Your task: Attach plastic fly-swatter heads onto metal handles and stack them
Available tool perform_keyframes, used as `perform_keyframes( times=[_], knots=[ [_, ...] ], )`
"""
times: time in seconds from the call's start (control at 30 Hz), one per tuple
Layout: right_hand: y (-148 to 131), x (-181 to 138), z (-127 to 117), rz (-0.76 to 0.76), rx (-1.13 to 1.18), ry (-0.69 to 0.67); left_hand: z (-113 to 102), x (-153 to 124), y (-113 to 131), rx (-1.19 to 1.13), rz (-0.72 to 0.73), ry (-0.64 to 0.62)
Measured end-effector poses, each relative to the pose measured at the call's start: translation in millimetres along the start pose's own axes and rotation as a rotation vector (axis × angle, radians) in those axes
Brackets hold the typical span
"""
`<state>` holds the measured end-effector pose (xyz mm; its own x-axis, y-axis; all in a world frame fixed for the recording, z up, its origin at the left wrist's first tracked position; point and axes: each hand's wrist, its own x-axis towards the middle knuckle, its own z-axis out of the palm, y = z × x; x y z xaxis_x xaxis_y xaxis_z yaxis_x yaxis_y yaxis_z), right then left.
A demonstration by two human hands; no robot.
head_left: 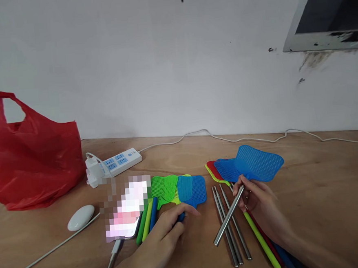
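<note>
My right hand (260, 202) is closed round a fly swatter piece, a blue mesh head (260, 163) joined to a metal rod (229, 216) that slants down to the left. Under my curled left hand (164, 235), the end of a blue handle (181, 217) shows between finger and thumb; the rest is hidden. Beside it lie a green handle (142, 224), a yellow-green handle (147, 222) and another blue handle (153, 213). Just beyond sit overlapping green swatter heads (162, 188) and blue swatter heads (198, 188). Loose metal rods (239, 230) lie left of my right hand.
Partly beneath my right arm lie a yellow-green swatter handle (263, 242) and a red swatter head (212, 168). On the left are a phone (130, 209), a white mouse (81, 217), a power strip (127, 162) and a red plastic bag (36, 160). A wall stands behind.
</note>
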<state>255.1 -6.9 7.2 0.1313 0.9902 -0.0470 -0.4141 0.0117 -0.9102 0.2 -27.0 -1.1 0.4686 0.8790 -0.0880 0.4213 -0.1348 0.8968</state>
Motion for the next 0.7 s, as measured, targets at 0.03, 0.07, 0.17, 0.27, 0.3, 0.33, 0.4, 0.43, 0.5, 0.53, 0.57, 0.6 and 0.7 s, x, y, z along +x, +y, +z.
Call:
perform_keyframes(
  times=[0.03,0.07,0.17,0.27,0.3,0.33,0.4,0.43,0.5,0.53,0.57,0.6,0.7],
  knots=[
    [0.9,-0.3,0.5,0.006,-0.008,0.001,0.2,1.2,-1.8,0.024,0.041,0.021],
    [1.4,-0.4,0.9,0.012,-0.014,0.005,0.1,2.7,-2.9,0.051,0.091,0.044],
    [1.1,-0.2,2.1,0.031,-0.025,0.014,-2.5,8.4,-3.6,0.156,0.249,0.141],
    [0.1,-0.2,2.7,0.031,-0.028,0.011,-8.4,14.6,-5.7,0.311,0.319,0.262],
    [0.1,-0.2,2.7,0.030,-0.030,0.008,-10.6,16.4,-8.0,0.370,0.313,0.293],
    [0.3,-0.3,2.6,0.028,-0.033,0.004,-12.8,18.1,-11.1,0.426,0.298,0.310],
    [1.2,-0.2,2.0,0.023,-0.043,-0.002,-16.3,20.8,-19.0,0.522,0.264,0.324],
    [1.9,0.0,1.6,0.021,-0.049,-0.007,-17.5,21.7,-23.3,0.566,0.256,0.325],
    [3.6,0.8,0.5,0.017,-0.059,-0.018,-19.0,22.8,-30.2,0.677,0.247,0.327],
    [4.4,1.2,-0.1,0.014,-0.068,-0.023,-19.3,23.1,-32.2,0.736,0.244,0.326],
    [5.3,1.5,-0.9,0.009,-0.084,-0.027,-19.5,23.2,-33.1,0.793,0.238,0.328],
    [6.2,1.8,-1.7,0.000,-0.108,-0.029,-19.6,23.2,-32.9,0.841,0.232,0.326],
    [8.5,1.8,-4.0,-0.032,-0.216,-0.043,-19.4,22.6,-26.2,0.906,0.227,0.311]
  ],
)
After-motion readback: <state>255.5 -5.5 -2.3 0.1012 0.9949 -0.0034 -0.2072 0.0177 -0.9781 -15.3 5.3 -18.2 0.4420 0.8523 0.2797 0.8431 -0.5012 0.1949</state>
